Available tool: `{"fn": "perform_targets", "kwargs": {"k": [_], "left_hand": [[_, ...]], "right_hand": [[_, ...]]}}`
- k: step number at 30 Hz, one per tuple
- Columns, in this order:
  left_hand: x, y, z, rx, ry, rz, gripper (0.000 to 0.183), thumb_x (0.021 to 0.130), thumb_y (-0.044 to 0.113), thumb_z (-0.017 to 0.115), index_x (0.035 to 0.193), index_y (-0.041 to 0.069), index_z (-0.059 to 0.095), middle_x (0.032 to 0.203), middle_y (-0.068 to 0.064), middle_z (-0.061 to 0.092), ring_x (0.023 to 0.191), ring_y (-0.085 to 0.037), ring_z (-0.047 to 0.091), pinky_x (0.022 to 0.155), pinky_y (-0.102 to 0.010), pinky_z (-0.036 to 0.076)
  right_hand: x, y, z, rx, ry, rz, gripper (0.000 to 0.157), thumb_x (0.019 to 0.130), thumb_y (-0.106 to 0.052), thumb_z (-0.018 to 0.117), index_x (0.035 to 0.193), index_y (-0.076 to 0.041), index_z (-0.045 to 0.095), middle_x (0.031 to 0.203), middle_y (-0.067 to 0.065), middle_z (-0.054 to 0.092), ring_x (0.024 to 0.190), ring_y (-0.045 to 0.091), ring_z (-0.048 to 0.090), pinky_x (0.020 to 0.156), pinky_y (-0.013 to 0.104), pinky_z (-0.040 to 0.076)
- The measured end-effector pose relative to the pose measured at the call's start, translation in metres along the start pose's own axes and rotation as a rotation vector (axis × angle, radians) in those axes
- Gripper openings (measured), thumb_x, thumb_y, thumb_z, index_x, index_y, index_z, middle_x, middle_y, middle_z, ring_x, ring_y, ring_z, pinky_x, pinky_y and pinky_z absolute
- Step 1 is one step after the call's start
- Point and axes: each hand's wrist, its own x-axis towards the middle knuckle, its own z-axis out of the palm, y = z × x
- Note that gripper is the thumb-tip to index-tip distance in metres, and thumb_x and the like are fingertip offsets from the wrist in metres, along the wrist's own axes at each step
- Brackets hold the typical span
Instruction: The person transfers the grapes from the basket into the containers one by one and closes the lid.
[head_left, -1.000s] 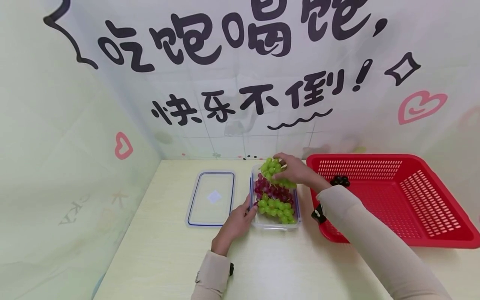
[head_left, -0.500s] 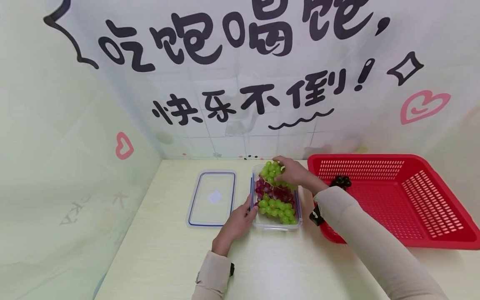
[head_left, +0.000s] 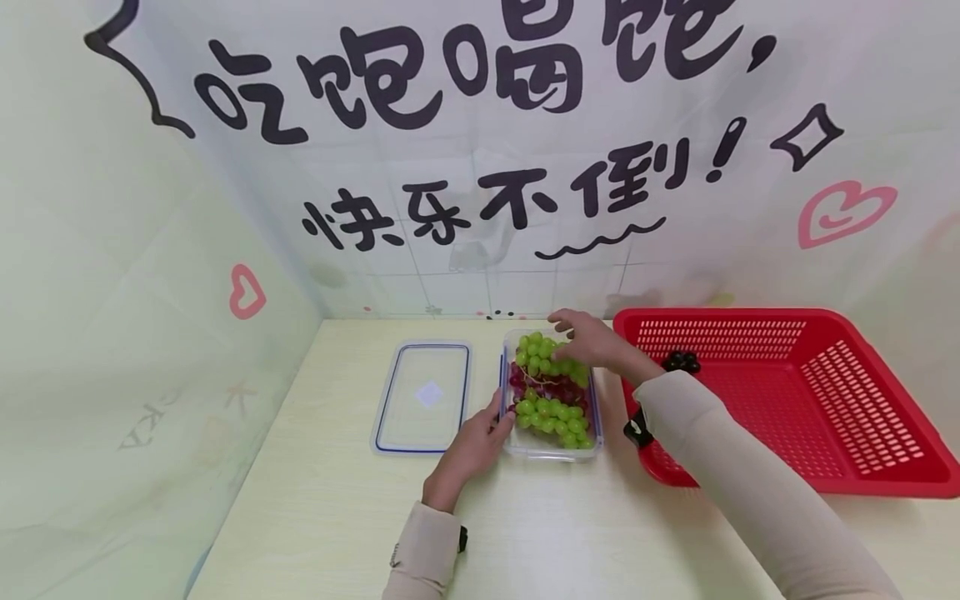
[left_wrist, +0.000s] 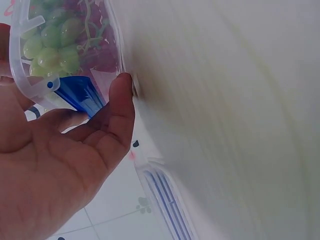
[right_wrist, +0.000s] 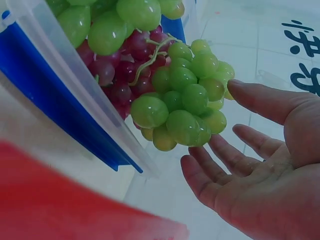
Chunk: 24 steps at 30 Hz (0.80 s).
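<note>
A clear container (head_left: 551, 450) of green grapes (head_left: 553, 417) and red grapes (head_left: 542, 385) is steadied at its left wall by the left hand (head_left: 472, 446). The far green bunch (head_left: 542, 354) is touched by the right hand (head_left: 592, 340) (fingers spread). A lid (head_left: 423, 398) lies just left; a red basket (head_left: 787, 400) occupies the table's (head_left: 337, 517) right edge.

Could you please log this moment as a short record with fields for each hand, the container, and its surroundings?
left hand: open, rests against the container's near-left side
right hand: open, fingers spread beside the far green grapes
container: clear, lid off, holds green and red grapes
lid: flat on table, left of container
basket: red, right of container
</note>
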Motion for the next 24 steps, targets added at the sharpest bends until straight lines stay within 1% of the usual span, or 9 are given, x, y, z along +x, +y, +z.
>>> {"fn": "perform_targets", "kwargs": {"k": [2, 9, 13, 15, 19, 24], "left_hand": [[0.000, 0.000, 0.000, 0.000, -0.001, -0.003, 0.064, 0.107, 0.041, 0.037, 0.157, 0.004, 0.020, 0.135, -0.026, 0.057, 0.116, -0.030, 0.058, 0.095, -0.048, 0.046], [0.000, 0.000, 0.001, -0.003, 0.006, -0.007, 0.064, 0.107, 0.039, 0.038, 0.157, 0.002, 0.020, 0.138, -0.027, 0.055, 0.127, -0.035, 0.053, 0.103, -0.052, 0.044], [0.000, 0.001, 0.001, -0.001, 0.011, -0.003, 0.063, 0.107, 0.038, 0.038, 0.156, 0.002, 0.021, 0.138, -0.028, 0.054, 0.129, -0.037, 0.052, 0.105, -0.052, 0.043], [0.000, 0.001, 0.001, 0.001, 0.012, -0.003, 0.063, 0.107, 0.038, 0.038, 0.156, 0.002, 0.021, 0.137, -0.028, 0.055, 0.128, -0.036, 0.052, 0.105, -0.052, 0.043], [0.000, 0.001, 0.001, 0.004, 0.011, -0.006, 0.063, 0.107, 0.037, 0.038, 0.156, 0.002, 0.020, 0.135, -0.029, 0.056, 0.120, -0.033, 0.055, 0.100, -0.050, 0.045], [0.001, 0.002, 0.001, 0.012, 0.013, -0.004, 0.063, 0.107, 0.037, 0.037, 0.156, 0.002, 0.021, 0.136, -0.029, 0.056, 0.121, -0.033, 0.055, 0.101, -0.050, 0.045]], "right_hand": [[0.000, 0.000, -0.001, 0.006, 0.005, 0.000, 0.062, 0.093, -0.007, 0.064, 0.149, -0.002, 0.037, 0.150, 0.028, 0.041, 0.137, 0.046, 0.041, 0.106, 0.056, 0.043], [-0.002, 0.001, -0.008, 0.021, 0.027, -0.004, 0.062, 0.094, -0.009, 0.063, 0.149, -0.002, 0.037, 0.149, 0.027, 0.041, 0.137, 0.045, 0.040, 0.106, 0.056, 0.042], [-0.004, -0.001, -0.013, 0.017, 0.045, -0.017, 0.060, 0.094, -0.008, 0.063, 0.148, 0.000, 0.037, 0.148, 0.027, 0.042, 0.136, 0.045, 0.042, 0.106, 0.056, 0.042], [-0.004, -0.001, -0.015, 0.011, 0.055, -0.021, 0.059, 0.095, -0.008, 0.062, 0.148, 0.001, 0.037, 0.148, 0.028, 0.043, 0.135, 0.045, 0.042, 0.106, 0.055, 0.043], [-0.004, 0.001, -0.019, 0.011, 0.077, -0.019, 0.057, 0.097, -0.009, 0.061, 0.148, 0.001, 0.038, 0.147, 0.027, 0.044, 0.135, 0.044, 0.043, 0.106, 0.054, 0.043], [-0.007, 0.005, -0.027, 0.020, 0.119, -0.022, 0.054, 0.097, -0.008, 0.060, 0.146, 0.001, 0.040, 0.144, 0.027, 0.047, 0.133, 0.044, 0.045, 0.105, 0.055, 0.043]]}}
